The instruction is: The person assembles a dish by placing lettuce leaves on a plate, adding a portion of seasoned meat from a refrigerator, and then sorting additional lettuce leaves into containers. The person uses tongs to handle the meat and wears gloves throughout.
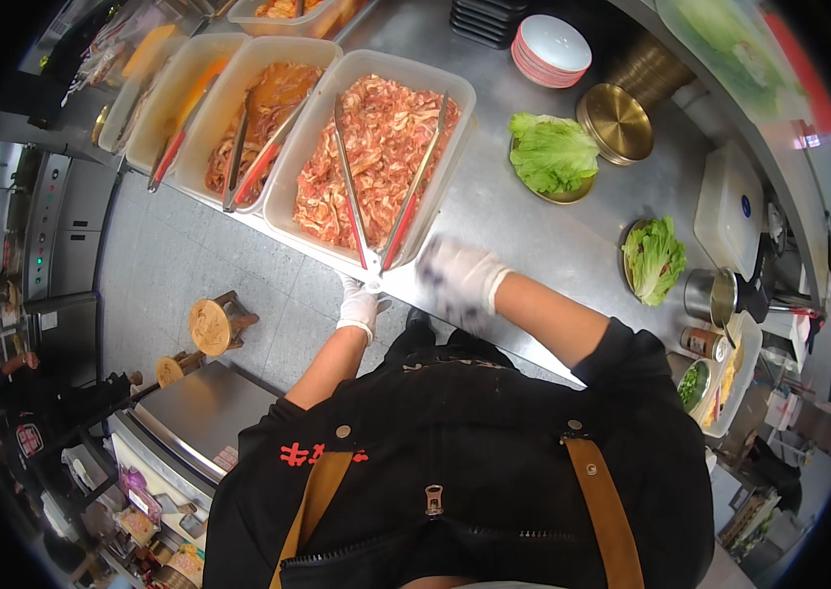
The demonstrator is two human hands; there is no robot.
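Note:
My left hand [360, 307], in a thin pale glove, is at the counter's front edge, just below the joined end of metal tongs [373, 272] with red grips. Those tongs lie spread over a plastic tub of sliced raw meat [375, 158]. Whether my fingers touch the tub or the counter is hidden. My right hand [460, 276], gloved and blurred, is over the steel counter to the right of the tub's near corner; what its fingers do is unclear. Beyond it stand a brass-coloured bowl with lettuce leaves [551, 153] and a second lettuce bowl [653, 260].
More tubs of marinated meat [261, 125] with tongs line the left. White bowls with red sides [551, 50], brass-coloured bowls [616, 124], a lidded plastic box [730, 206] and a metal pot [710, 294] stand on the counter. A wooden stool [218, 326] is on the floor; a person is at far left.

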